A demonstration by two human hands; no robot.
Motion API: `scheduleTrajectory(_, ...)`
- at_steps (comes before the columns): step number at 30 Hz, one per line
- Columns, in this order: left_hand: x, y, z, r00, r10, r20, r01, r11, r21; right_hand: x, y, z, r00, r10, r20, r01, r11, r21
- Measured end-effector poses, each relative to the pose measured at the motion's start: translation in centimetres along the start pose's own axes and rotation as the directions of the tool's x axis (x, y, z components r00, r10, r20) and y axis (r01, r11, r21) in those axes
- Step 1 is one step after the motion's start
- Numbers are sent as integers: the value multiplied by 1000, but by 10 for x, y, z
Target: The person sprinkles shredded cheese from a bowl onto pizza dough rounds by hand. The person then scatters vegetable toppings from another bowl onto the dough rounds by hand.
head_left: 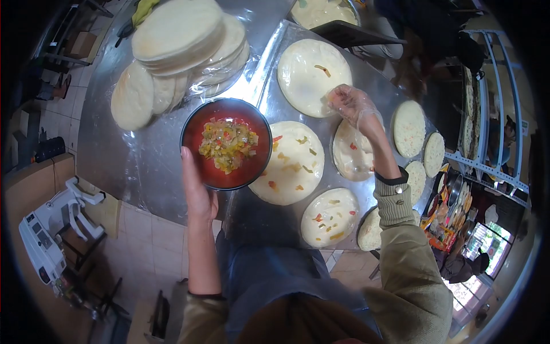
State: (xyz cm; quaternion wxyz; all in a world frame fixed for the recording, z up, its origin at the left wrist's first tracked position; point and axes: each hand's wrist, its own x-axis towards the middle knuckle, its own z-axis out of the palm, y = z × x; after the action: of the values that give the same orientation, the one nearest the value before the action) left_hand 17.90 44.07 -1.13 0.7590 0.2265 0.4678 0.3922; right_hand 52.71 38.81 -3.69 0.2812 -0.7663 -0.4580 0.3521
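Note:
My left hand (pixel 199 186) holds a dark-rimmed bowl (pixel 192 163), red inside, by its near left side. Chopped green, yellow and red vegetables (pixel 228 144) are heaped in it. My right hand (pixel 354 106), in a clear plastic glove, is pinched at the right edge of a round dough base (pixel 303 74); what its fingers hold is too small to make out. A few strips lie on that base. Vegetable pieces are scattered on the bases nearer me, one (pixel 292 160) right of the bowl, one (pixel 329 215) below it, and one (pixel 356 155) under my right wrist.
Stacked plain bases (pixel 177 31) in plastic wrap stand at the back left of the metal table (pixel 143 166). Several speckled bases (pixel 409 129) lie along the right edge. A container with creamy contents (pixel 321 12) is at the back. A person's dark clothing (pixel 424 28) shows beyond.

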Motion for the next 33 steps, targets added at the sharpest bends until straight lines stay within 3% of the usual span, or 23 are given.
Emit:
scheduleTrajectory(3,-2,1,-2,1000,10,-22,-11,1000,-5,8,22,-10,997,-69,-42,65,993,-95)
scheduleTrajectory(9,-2,1,-9,1000,9,-22,-9,1000,-8,23,53,-40,984,60,-168,-62,998,-5)
scheduleTrajectory(11,-2,1,-8,1000,6,-10,-6,1000,4,34,60,-43,975,67,-213,-80,995,-51)
scheduleTrajectory(16,-3,2,0,1000,2,24,-3,1000,15,49,37,-45,968,-1,-251,-41,986,-164)
scheduleTrajectory(22,1,2,12,997,3,72,-4,1000,4,57,33,-41,972,41,-231,-30,998,54)
scheduleTrajectory(28,4,4,26,994,-16,110,20,999,-33,49,30,-43,984,48,-170,-59,996,-60)
scheduleTrajectory(31,10,-4,24,993,-6,120,10,1000,-25,40,15,-42,990,18,-137,-84,867,-490)
scheduleTrajectory(33,8,-3,29,992,2,124,-4,1000,10,30,8,-41,991,-67,-112,6,883,-469)
